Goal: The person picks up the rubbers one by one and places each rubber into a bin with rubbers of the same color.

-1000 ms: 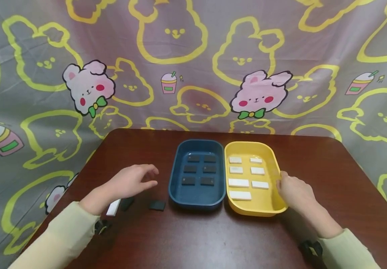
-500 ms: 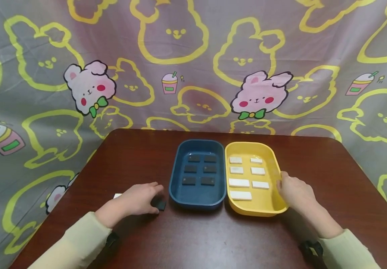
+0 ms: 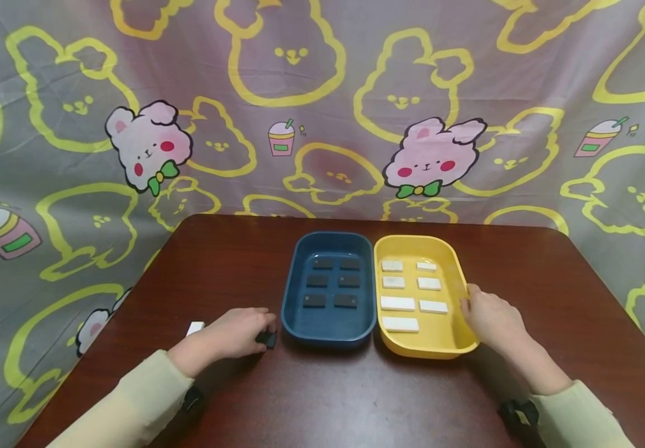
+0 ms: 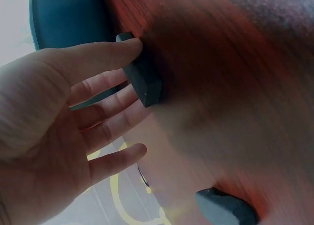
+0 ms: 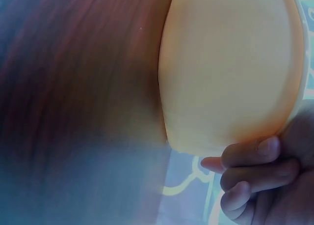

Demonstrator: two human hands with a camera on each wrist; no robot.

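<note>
My left hand (image 3: pixel 232 333) is at the table left of the blue tray (image 3: pixel 329 339). Its thumb and fingers pinch a small black block (image 4: pixel 144 80) by its sides, low over the tabletop, while the little finger stands apart. Behind the left hand a white block (image 3: pixel 195 328) is partly covered. In the left wrist view another black block (image 4: pixel 226 209) lies on the table. With my right hand (image 3: pixel 492 320) I hold the right wall of the yellow tray (image 3: pixel 425 353); in the right wrist view several curled fingers (image 5: pixel 250 178) show outside its wall.
Inside the blue tray several black blocks (image 3: pixel 314 302) lie in two columns. Several white blocks (image 3: pixel 397 303) of differing lengths lie in the yellow tray. Both trays stand side by side on the brown table (image 3: pixel 322 398), with a patterned curtain (image 3: pixel 322 112) behind.
The left hand has come down and toward the right onto the black block near the blue tray, and its fingers have closed on it. The right hand stays on the yellow tray.
</note>
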